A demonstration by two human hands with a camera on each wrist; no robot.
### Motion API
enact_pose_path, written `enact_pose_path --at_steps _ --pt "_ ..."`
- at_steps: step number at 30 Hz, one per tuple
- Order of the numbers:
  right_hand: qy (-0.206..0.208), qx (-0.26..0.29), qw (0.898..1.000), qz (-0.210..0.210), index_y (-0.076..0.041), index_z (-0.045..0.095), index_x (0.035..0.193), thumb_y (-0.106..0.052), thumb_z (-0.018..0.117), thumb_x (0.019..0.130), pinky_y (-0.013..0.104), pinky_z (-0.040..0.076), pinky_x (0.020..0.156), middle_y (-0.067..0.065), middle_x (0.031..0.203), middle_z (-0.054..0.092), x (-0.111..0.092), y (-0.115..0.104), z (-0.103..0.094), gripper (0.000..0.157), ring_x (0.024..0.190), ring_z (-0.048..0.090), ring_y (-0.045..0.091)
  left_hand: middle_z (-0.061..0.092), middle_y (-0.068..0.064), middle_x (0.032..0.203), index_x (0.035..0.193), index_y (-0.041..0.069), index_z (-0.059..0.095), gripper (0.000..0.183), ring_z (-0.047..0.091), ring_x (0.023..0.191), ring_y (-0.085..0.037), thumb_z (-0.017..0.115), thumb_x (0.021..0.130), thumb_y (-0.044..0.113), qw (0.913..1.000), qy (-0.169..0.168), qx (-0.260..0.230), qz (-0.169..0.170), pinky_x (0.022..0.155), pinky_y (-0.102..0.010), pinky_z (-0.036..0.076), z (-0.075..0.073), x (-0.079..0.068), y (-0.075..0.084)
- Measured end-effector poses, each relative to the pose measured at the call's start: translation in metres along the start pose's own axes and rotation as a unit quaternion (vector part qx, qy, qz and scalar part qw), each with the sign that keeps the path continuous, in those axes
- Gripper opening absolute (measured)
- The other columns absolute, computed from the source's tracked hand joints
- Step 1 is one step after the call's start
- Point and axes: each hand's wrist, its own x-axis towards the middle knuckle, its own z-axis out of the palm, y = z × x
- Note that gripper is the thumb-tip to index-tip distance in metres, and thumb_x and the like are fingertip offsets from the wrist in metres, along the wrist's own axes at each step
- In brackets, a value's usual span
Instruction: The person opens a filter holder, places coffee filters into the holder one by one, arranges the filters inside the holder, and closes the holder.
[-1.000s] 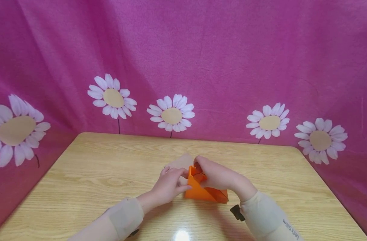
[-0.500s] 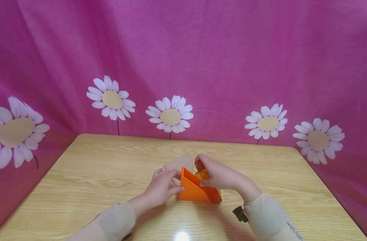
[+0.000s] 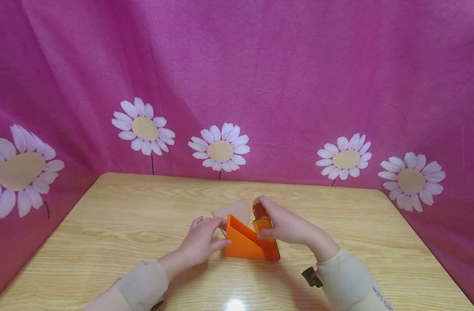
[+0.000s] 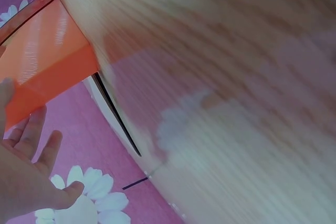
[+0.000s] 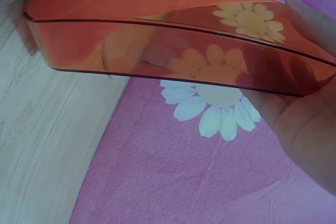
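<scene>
An orange plastic box [image 3: 240,246] with a slanted open top stands on the table, its see-through orange lid [image 3: 262,225] swung away to the right. The two are joined low at the right corner, where a round pivot shows in the right wrist view. My left hand [image 3: 199,242] holds the box's left end, thumb on the near face and fingers behind it. My right hand [image 3: 293,224] grips the upper end of the lid [image 5: 157,48], thumb on the near side and fingers round the far side. Behind the box lies a flat beige piece [image 3: 237,209], partly hidden.
The wooden table [image 3: 143,207] reaches back to a magenta cloth [image 3: 283,86] printed with white daisies. In the left wrist view, a thin dark edge [image 4: 115,111] sticks out from behind the box.
The box has shifted left with my left hand. My right hand has swung the lid up and away from the box, widening the gap between them.
</scene>
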Motion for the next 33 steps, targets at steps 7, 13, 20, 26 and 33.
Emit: enact_pose_path --at_steps 7,13,20,26,33 --pt "0.015 0.011 1.000 0.010 -0.004 0.040 0.115 -0.002 0.071 0.077 0.027 0.048 0.077 0.006 0.096 0.052 -0.001 0.003 -0.001 0.050 0.085 0.052 0.016 0.067 0.001 0.108 0.107 0.015 0.062 0.032 0.058 0.109 -0.024 0.072 0.080 0.027 0.9998 -0.008 0.000 -0.020 0.110 -0.057 0.019 -0.006 -0.002 -0.004" --pt "0.031 0.034 0.999 0.012 -0.005 0.041 0.115 -0.004 0.072 0.077 0.028 0.048 0.079 0.007 0.098 0.053 -0.002 0.008 -0.001 0.049 0.086 0.053 0.016 0.067 0.000 0.107 0.108 0.013 0.061 0.033 0.058 0.107 -0.024 0.073 0.079 0.025 0.9996 -0.001 0.000 -0.028 0.109 -0.057 0.020 -0.010 -0.003 -0.010" --pt "0.050 0.039 0.998 0.025 -0.006 0.040 0.118 -0.008 0.073 0.078 0.033 0.047 0.085 0.005 0.101 0.055 -0.004 0.012 -0.001 0.051 0.091 0.053 0.017 0.067 -0.002 0.109 0.109 0.012 0.062 0.035 0.057 0.108 -0.024 0.073 0.079 0.024 0.9992 0.005 -0.002 -0.040 0.110 -0.056 0.020 -0.015 -0.004 -0.015" --pt "0.061 0.058 0.996 0.019 -0.004 0.042 0.116 -0.009 0.073 0.078 0.034 0.047 0.089 0.007 0.104 0.056 -0.006 0.019 -0.001 0.050 0.098 0.054 0.019 0.066 0.000 0.110 0.110 0.014 0.061 0.034 0.057 0.110 -0.023 0.072 0.080 0.024 0.9987 0.004 -0.014 -0.048 0.111 -0.055 0.018 -0.022 -0.007 -0.021" --pt "0.068 0.077 0.994 0.024 -0.003 0.041 0.116 -0.008 0.072 0.079 0.036 0.049 0.089 0.011 0.105 0.056 -0.007 0.023 0.000 0.049 0.100 0.057 0.022 0.064 -0.002 0.114 0.113 0.012 0.060 0.036 0.055 0.112 -0.024 0.071 0.082 0.024 0.9985 -0.007 -0.020 -0.050 0.112 -0.054 0.017 -0.027 -0.008 -0.028"
